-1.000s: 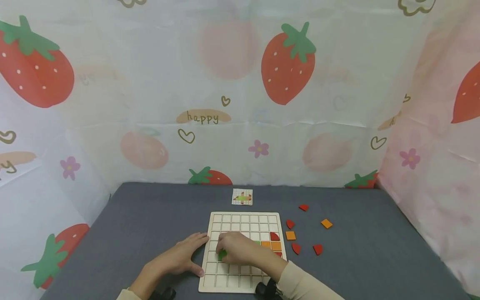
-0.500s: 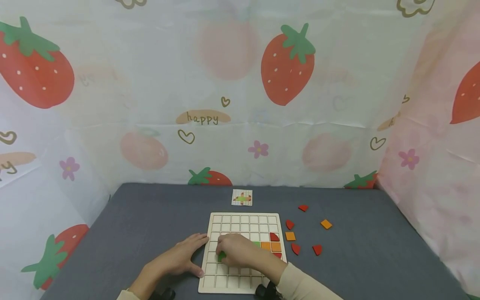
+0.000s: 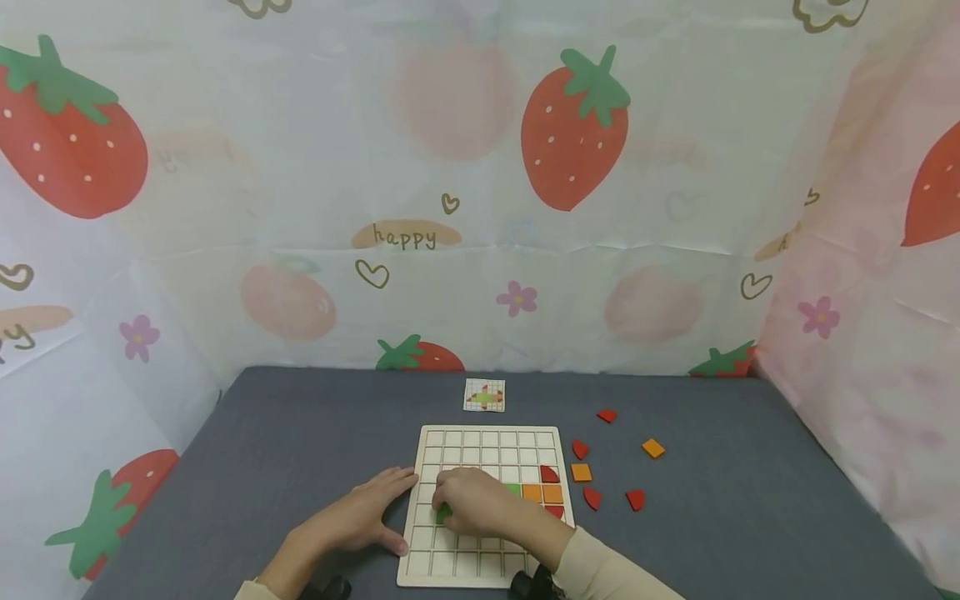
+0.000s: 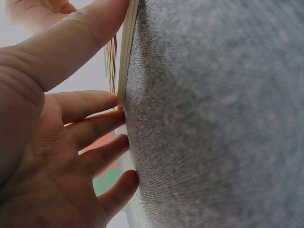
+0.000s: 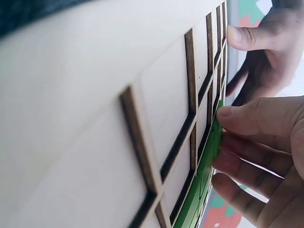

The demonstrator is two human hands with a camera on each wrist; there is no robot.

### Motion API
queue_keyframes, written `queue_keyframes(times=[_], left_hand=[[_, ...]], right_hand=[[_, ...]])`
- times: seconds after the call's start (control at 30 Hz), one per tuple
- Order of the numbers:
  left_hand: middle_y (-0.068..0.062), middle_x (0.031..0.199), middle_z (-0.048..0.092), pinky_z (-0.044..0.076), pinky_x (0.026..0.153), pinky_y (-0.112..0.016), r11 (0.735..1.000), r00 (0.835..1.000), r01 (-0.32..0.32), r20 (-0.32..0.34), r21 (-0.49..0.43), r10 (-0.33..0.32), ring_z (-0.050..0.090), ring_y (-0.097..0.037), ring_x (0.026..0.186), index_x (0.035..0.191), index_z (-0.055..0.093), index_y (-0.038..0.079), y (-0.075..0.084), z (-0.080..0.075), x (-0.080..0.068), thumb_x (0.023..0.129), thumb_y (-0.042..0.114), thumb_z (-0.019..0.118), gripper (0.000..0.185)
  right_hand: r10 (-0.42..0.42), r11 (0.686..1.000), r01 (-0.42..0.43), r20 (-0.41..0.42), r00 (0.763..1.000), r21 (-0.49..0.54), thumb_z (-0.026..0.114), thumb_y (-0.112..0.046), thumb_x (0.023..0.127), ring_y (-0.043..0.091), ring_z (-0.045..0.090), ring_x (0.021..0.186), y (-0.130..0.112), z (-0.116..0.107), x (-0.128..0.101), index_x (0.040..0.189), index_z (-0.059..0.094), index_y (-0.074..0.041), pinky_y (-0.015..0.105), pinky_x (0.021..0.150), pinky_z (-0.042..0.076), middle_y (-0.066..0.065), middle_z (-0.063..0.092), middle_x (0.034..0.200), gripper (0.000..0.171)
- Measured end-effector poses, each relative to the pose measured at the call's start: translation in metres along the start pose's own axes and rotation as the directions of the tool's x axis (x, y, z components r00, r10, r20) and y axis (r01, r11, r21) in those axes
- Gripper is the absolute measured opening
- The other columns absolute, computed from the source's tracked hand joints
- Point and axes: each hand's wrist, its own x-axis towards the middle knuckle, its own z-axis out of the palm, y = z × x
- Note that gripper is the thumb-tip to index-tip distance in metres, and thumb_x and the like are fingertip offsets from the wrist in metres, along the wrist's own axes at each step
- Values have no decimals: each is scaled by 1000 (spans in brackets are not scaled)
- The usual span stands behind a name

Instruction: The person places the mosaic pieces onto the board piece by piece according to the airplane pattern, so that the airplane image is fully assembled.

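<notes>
Grip: right hand (image 3: 472,502) pinches green tile (image 5: 209,152), clear only in wrist cam; left hand (image 3: 360,518) flat, steadies board (image 3: 491,446).

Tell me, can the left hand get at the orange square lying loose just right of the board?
Probably not directly: the right hand and forearm lie across the board between the left hand and that orange square.

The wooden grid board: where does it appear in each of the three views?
Head: wooden grid board lies low at centre on the grey table.
Left wrist: only its thin edge, upper left, against the left hand.
Right wrist: it fills the left and centre.
Shared landmark: the left hand's thumb on the board's edge.
</notes>
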Motion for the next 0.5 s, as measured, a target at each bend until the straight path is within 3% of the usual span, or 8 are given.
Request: queue_keyframes(times=[0.2,0.5], left_hand=[[-14,146,30,22,100,-64,1000,1000,-1,0,8,1,22,-37,136,139,34,7,-1,1,0,63,40,76,93],[-14,146,30,25,101,-61,1000,1000,-3,-2,17,3,22,-37,137,140,33,8,-1,0,-1,63,42,75,94]], right_hand=[[-7,1000,7,-14,1000,-2,66,-16,79,-1,52,70,1,2,-1,85,71,-20,17,73,45,-10,61,81,9],[-7,1000,7,-20,1000,14,67,-16,78,-1,51,70,1,1,-2,88,71,-19,14,67,44,-9,61,81,11]])
